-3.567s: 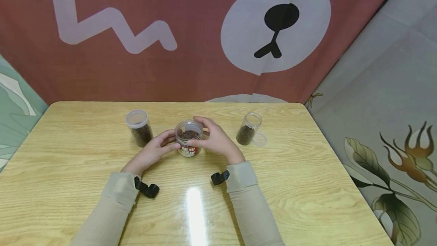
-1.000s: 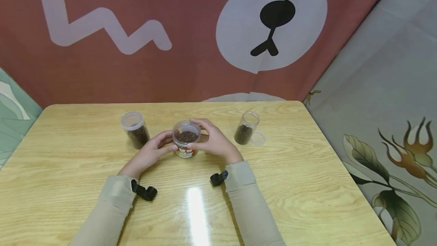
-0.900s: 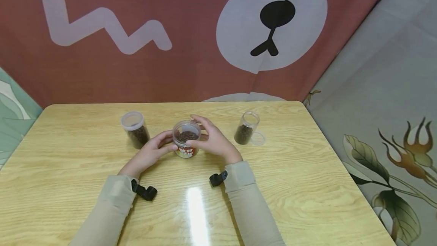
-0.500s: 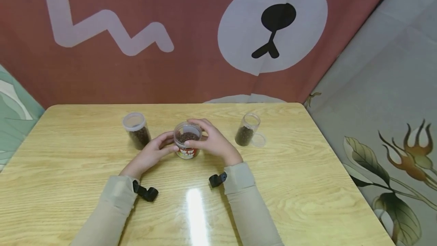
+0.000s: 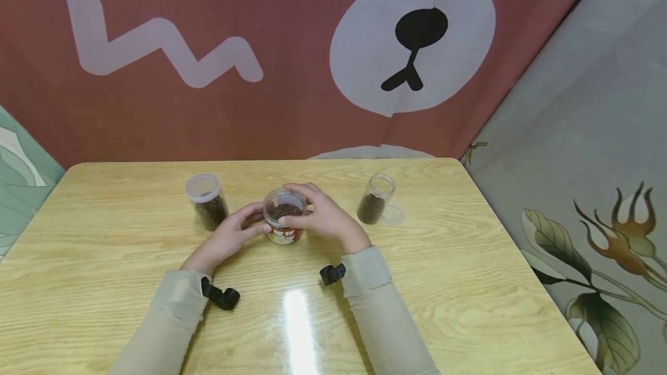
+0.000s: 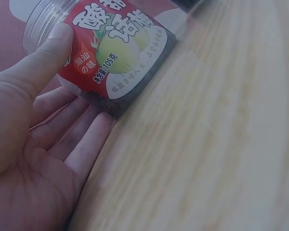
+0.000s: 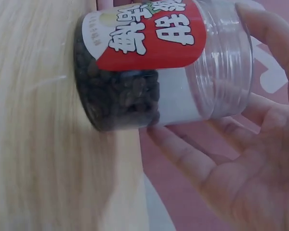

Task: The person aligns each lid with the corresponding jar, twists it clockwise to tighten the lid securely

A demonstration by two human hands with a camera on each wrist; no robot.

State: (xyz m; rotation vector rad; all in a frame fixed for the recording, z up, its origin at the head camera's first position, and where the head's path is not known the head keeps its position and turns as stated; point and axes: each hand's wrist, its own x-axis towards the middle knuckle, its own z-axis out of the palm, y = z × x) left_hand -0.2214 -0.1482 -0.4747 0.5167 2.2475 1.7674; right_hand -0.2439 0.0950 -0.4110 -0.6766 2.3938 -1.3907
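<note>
Left hand point(image 5: 232, 231) and right hand point(image 5: 325, 216) are gripping the jar point(image 5: 283, 235). Uneven pushing would be risking a tip, perhaps spilling dark contents point(image 5: 283, 211).

**Left hand point(image 5: 231, 233) and right hand point(image 5: 328, 219) curve toward each other**

The left forearm point(image 5: 161, 326) slants in from the lower left, the right forearm point(image 5: 387, 317) from the lower right. Both wrists point(image 5: 202, 256) turn inward. Each hand grips, thumb point(image 6: 43, 60) on the near side, fingers point(image 6: 89, 149) slightly bent beyond; the thumb tips point(image 5: 267, 228) sit near each other.
</note>
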